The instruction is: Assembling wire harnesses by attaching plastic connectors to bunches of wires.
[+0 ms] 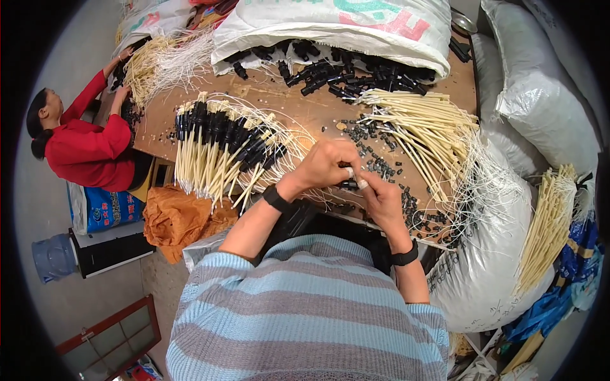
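Note:
My left hand [328,163] and my right hand [383,200] meet over the table's near edge, fingers closed and thumbs close together. White wraps show on a finger or thumb of each. A small dark piece shows just below the fingers, but what they grip is mostly hidden. To the left lies a row of cream rods with black sleeves [219,130] and thin white wires. On the right, plain cream rods [422,124] trail white wires [480,168]. Many small black pieces [381,162] are scattered between and beside my hands.
Black tubular fittings [343,76] spill from a large white sack [337,32] at the far side. Full sacks [489,254] crowd the right. A person in red [89,146] handles cream rods [149,66] at the far left. An orange bag [181,219] lies left of me.

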Tool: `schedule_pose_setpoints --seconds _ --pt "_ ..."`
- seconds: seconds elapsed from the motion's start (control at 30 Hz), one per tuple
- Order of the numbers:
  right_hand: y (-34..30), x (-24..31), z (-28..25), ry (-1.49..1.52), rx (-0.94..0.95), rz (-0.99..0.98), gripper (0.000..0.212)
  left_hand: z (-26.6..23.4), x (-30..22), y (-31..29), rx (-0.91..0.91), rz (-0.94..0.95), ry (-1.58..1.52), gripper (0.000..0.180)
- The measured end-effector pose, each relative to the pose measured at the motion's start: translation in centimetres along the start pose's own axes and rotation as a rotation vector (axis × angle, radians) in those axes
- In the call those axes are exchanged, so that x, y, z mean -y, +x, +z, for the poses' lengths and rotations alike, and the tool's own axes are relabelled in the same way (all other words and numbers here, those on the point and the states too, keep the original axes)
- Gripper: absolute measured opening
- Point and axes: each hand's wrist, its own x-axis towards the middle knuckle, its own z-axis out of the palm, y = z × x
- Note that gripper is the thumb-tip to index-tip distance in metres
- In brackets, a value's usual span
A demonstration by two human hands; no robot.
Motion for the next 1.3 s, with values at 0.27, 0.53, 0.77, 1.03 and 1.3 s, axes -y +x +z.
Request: schedule_pose_setpoints --seconds 0.27,0.53,0.77,1.03,1.3 --pt "-0.2 -1.1 -1.1 0.071 -0.107 0.195 0.01 -0.1 5.7 3.0 -0.163 -0.072 0.223 0.031" --pt "-0.3 -2.4 -1.2 0.227 -0.163 0.377 0.012 -0.4 8.2 2.8 -0.185 -0.408 0.188 0.032" --pt "0.8 -2.6 -0.2 0.387 -0.173 0.449 0.012 5.3 -0.9 0.5 -0.095 -0.023 0.068 0.029" --pt "0.2 -0.8 1.0 -0.325 -0.353 -0.055 0.011 3.7 -1.6 -1.4 -0.266 -0.334 -0.132 0.035" --pt "-0.4 0.4 0.9 -0.541 -0.325 -0.256 0.011 3.4 -1.4 -1.8 -0.235 -0.58 -0.43 0.022"
